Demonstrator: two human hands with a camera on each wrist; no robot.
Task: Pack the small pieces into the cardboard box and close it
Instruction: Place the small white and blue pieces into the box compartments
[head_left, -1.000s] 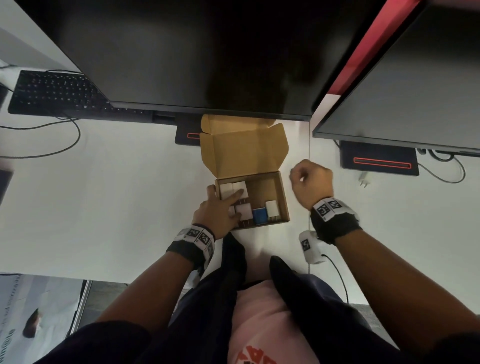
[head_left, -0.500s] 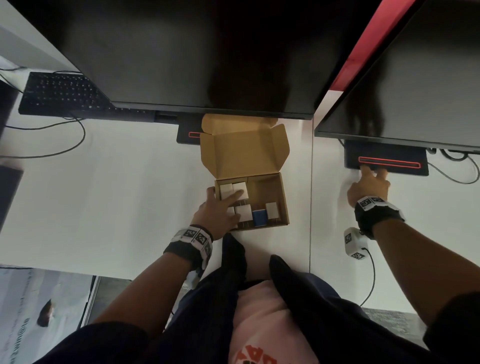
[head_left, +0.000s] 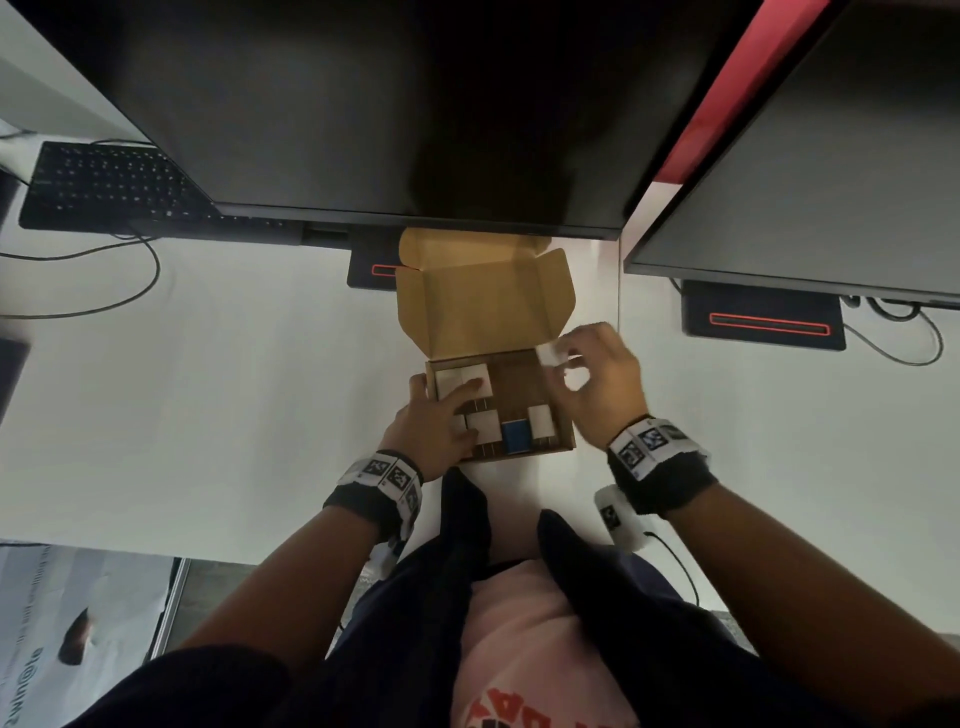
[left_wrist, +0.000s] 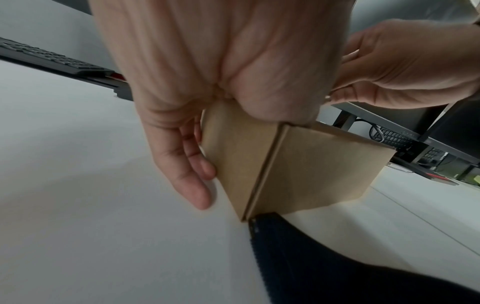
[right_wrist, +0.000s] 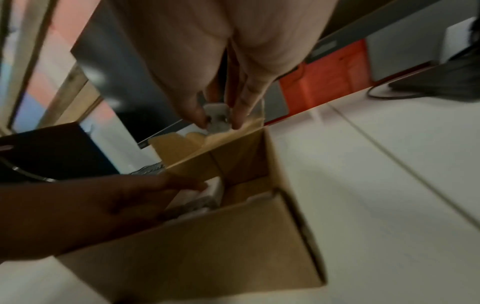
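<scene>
An open cardboard box (head_left: 563, 439) stands on the white table, its lid (head_left: 483, 306) tipped up and back. Inside lie several white pieces (head_left: 485, 423) and one blue piece (head_left: 516, 436). My left hand (head_left: 441, 410) holds the box's left wall, thumb outside and fingers lying over the rim on the white pieces. My right hand (head_left: 582, 369) pinches a small white piece (head_left: 548, 354) just above the box's far right corner. In the right wrist view that white piece (right_wrist: 217, 117) sits between thumb and fingertips over the open box (right_wrist: 207, 257).
Two dark monitors (head_left: 415, 104) (head_left: 831, 182) overhang the far side of the table (head_left: 234, 415), each on a black base with a red strip (head_left: 763, 317). A keyboard (head_left: 114, 187) and cable (head_left: 104, 301) lie far left. A white tagged device (head_left: 618, 519) sits near the front edge.
My right hand went from beside the box out to the right monitor base and has come back over the box, now pinching a white piece. The left hand has stayed on the box.
</scene>
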